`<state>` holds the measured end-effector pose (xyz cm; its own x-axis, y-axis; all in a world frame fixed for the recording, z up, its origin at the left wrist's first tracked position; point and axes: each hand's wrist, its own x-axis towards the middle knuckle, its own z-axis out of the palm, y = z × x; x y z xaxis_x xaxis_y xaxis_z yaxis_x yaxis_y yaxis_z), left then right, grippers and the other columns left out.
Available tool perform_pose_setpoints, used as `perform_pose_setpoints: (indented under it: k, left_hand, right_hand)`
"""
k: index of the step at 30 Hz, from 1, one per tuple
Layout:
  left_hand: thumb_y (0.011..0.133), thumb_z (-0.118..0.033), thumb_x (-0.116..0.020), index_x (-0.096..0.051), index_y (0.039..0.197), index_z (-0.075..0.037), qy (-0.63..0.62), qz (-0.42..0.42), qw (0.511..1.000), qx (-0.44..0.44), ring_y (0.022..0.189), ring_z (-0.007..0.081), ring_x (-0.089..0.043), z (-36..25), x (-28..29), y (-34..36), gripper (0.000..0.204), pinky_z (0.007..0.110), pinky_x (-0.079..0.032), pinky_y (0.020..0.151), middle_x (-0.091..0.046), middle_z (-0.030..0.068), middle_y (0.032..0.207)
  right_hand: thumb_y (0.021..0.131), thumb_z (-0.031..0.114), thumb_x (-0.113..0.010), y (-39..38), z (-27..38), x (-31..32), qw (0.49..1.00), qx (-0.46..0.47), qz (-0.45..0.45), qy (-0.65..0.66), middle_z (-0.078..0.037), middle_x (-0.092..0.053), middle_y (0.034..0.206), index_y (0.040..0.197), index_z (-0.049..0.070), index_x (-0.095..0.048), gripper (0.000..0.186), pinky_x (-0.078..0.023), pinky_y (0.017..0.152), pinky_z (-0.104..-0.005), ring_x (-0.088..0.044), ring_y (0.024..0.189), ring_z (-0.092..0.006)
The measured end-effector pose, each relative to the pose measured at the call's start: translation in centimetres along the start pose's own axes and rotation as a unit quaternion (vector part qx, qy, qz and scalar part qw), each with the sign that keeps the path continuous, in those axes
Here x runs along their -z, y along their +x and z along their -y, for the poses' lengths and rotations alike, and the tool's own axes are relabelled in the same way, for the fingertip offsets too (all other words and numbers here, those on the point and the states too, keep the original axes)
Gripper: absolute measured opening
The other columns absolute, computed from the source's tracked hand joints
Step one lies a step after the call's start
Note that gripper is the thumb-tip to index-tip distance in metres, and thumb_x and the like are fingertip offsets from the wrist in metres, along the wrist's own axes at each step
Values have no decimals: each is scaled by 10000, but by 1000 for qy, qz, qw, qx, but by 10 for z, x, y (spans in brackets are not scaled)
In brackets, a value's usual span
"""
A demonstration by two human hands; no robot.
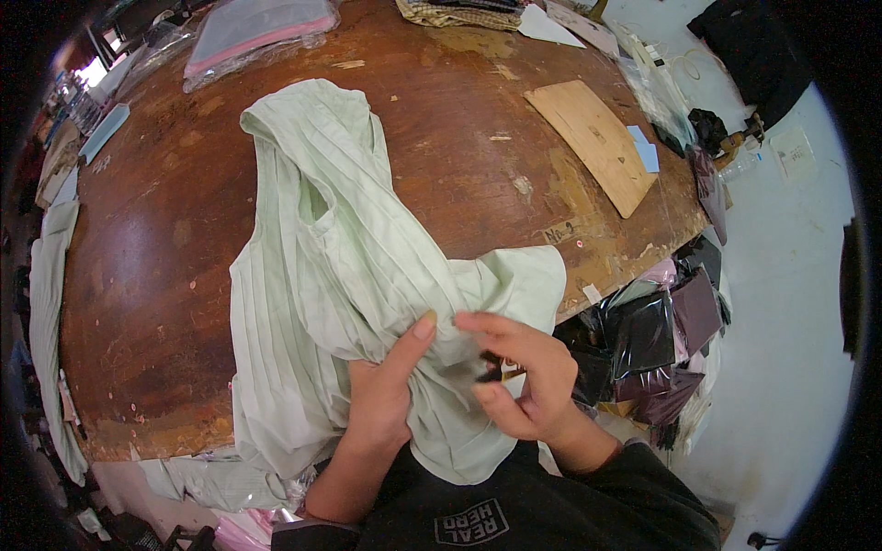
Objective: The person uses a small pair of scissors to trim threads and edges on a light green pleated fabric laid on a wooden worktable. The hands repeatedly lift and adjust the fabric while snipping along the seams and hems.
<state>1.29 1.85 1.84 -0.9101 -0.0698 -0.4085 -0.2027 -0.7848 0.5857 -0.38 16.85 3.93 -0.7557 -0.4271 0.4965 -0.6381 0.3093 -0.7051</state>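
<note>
Held the pale green pleated garment (312,248) spread over the brown wooden surface (147,275) and down past its near edge, which was hidden there; pinched bunched cloth in the left hand (378,390), with the thumb pressed on top and the other fingers out of sight beneath; gripped a small dark object (490,368) in the right hand (537,376), with index finger and thumb parted around it; could not make out its kind through the blur, nor any contact between index fingertip and cloth; saw a flat wooden board (597,147) farther right, near pale blue pieces (646,151); glimpsed a pink-edged package (262,37) and a folded cloth stack (459,13), both cut off above
</note>
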Motion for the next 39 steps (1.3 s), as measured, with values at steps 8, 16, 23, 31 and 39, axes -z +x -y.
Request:
perform_pose_setpoints:
  k: [8,16,23,31,39]
  left_hand:
    - [815,-14,-612,-373,1282,5,-16,7,1000,0,1056,180,-535,0,-1,-1,526,305,-434,893,-522,109,1188]
    - [811,-41,-598,-383,1279,15,7,4,1000,-19,1041,219,-560,3,0,0,518,346,-460,882,-541,132,1183]
    - [801,-36,-616,-400,1273,8,15,3,1000,-4,1025,216,-565,4,1,-1,521,342,-457,881,-547,123,1175]
    - [790,-31,-629,-401,1276,5,27,0,999,-21,1025,206,-560,7,3,-1,538,330,-451,879,-550,115,1167]
    - [790,4,-639,-429,1247,0,22,5,1000,-10,1006,165,-555,7,3,-2,502,288,-441,870,-553,90,1141]
  right_hand:
    - [758,88,-668,-6,1,1,993,-88,-80,-17,-152,-588,848,999,-33,-554,293,-453,622,-283,-573,708,-230]
    - [785,103,-624,-1,7,3,996,-79,-7,-45,-117,-566,848,1016,-42,-531,288,-419,613,-242,-535,681,-148]
    - [733,42,-686,1,12,0,993,-86,2,-77,-126,-611,801,978,-42,-568,285,-454,576,-233,-601,660,-168]
    - [729,51,-696,9,15,-2,989,-72,0,-126,-122,-615,739,897,-31,-598,211,-437,501,-256,-590,582,-199]
    - [723,41,-695,10,13,0,988,-52,15,-146,-126,-620,733,882,-28,-597,199,-446,507,-262,-596,581,-215]
